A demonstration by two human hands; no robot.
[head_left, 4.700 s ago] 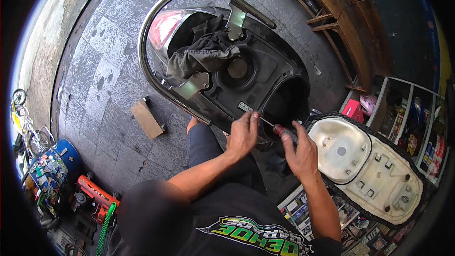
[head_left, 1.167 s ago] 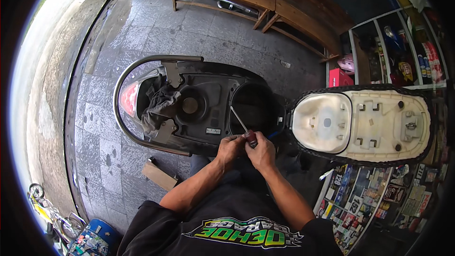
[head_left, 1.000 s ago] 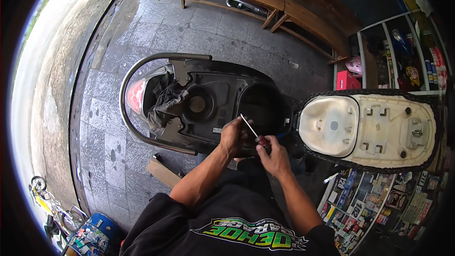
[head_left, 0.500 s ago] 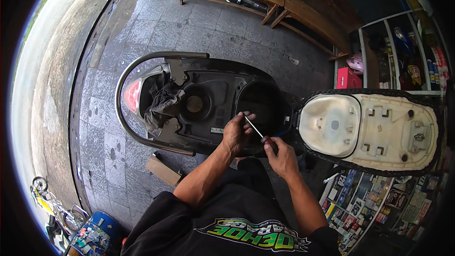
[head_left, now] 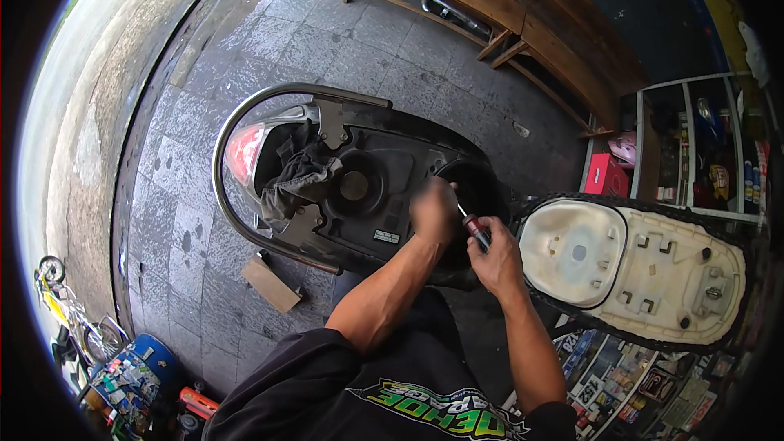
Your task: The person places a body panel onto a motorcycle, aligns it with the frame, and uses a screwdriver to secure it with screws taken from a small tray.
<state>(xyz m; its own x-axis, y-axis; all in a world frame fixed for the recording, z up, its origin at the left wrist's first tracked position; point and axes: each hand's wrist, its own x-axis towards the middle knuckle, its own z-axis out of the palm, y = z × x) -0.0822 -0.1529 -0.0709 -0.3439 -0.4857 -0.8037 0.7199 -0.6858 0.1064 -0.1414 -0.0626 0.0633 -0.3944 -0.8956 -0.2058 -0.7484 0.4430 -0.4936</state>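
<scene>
The right hand (head_left: 498,260) is closed around the red and dark handle of a screwdriver (head_left: 473,226), whose thin metal shaft points toward eleven o'clock, over the near part of an open storage compartment (head_left: 476,185) in a dark scooter body (head_left: 400,175). The left hand (head_left: 433,211) lies at ten o'clock from the right one, right by the far end of the shaft; it is blurred, so whether its fingers pinch anything cannot be told. Taking the screwdriver as the centre of the dial, a round cap (head_left: 354,186) sits in its well near ten o'clock, and a crumpled grey cloth (head_left: 302,184) lies on the scooter between nine and ten, in front of a red and clear tail light (head_left: 244,155). A curved chrome rail (head_left: 219,167) loops around that end. Between three and four o'clock is the tipped-back seat (head_left: 653,269), its pale underside facing up. A wooden block (head_left: 272,283) rests on the tiled floor (head_left: 192,261) at half past eight, a blue barrel (head_left: 159,357) stands farther off at eight, and a red box (head_left: 606,174) shows at two.
</scene>
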